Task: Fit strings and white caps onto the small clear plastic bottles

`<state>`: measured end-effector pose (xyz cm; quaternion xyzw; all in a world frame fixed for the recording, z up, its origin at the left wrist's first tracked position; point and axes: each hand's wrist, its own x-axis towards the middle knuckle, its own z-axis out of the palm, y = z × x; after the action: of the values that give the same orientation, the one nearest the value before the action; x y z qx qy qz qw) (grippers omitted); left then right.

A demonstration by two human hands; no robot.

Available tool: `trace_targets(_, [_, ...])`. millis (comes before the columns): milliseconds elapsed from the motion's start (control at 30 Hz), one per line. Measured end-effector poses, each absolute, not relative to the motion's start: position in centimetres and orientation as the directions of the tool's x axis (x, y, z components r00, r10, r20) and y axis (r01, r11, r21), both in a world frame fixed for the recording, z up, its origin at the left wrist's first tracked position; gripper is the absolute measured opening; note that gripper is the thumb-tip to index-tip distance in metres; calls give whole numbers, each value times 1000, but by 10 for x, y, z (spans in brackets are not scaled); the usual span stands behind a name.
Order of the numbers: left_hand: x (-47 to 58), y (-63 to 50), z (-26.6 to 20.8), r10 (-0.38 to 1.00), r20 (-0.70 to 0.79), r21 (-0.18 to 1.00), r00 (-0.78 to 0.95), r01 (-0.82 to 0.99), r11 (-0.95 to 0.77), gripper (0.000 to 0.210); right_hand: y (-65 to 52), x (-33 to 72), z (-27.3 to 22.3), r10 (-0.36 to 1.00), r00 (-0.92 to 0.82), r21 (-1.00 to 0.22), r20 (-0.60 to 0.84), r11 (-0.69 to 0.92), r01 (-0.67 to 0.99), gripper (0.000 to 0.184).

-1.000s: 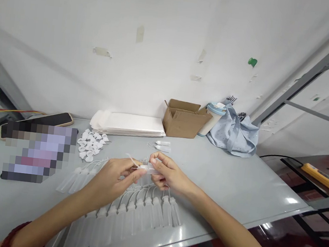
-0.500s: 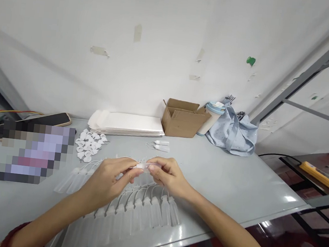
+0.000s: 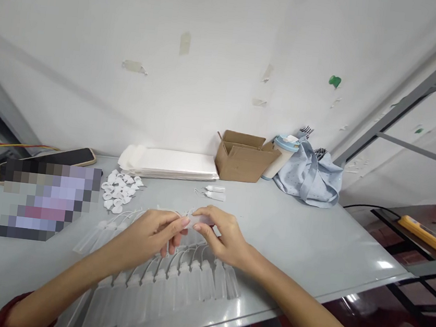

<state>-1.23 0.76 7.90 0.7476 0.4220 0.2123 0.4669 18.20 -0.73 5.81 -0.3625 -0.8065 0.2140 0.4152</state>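
Note:
Over the grey table, my left hand point(image 3: 161, 230) pinches the white-capped end of a small translucent plastic tube point(image 3: 191, 220) between thumb and fingers. My right hand point(image 3: 221, 233) has its thumb and forefinger around the tube's other end, which they partly hide. Beneath and in front of both hands lies a row of translucent plastic tubes point(image 3: 160, 291) with white caps and thin curved stems. More tubes point(image 3: 95, 236) lie left of my left hand. Two small clear vials point(image 3: 215, 192) with thin hooked tips rest beyond my hands.
Loose white caps point(image 3: 119, 191) form a pile at the left, near a phone point(image 3: 72, 157) and a blurred-out object point(image 3: 50, 205). Along the wall stand white flat packets point(image 3: 171, 163), an open cardboard box point(image 3: 241, 163), a lidded cup point(image 3: 280, 157) and a blue cloth bag point(image 3: 311, 177).
My left fingers have shifted their grip on the tube, and lower fingers now show beneath. The right thumb and forefinger have loosened a little, spreading slightly apart.

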Motion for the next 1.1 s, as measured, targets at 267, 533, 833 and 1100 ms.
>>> trace_targets(267, [-13,2,73,738,358,605,572,460,-650,41,-8,184,64,880,-366,-864,301,415,287,27])
trace_targets(533, [-19,14,58,517,584,213,626,496,-842,23,2,186,61,924,-379,-988,53,104,117,33])
trace_targets(833, [-88,79,49,824,372,16,427,885,-465,32,53,224,37,864,-178,-502,472,429,751,31])
trace_targets(1100, [-101,100,21,830,318,13,459,873,-488,31,69,239,24,842,-267,-438,469,484,757,23])
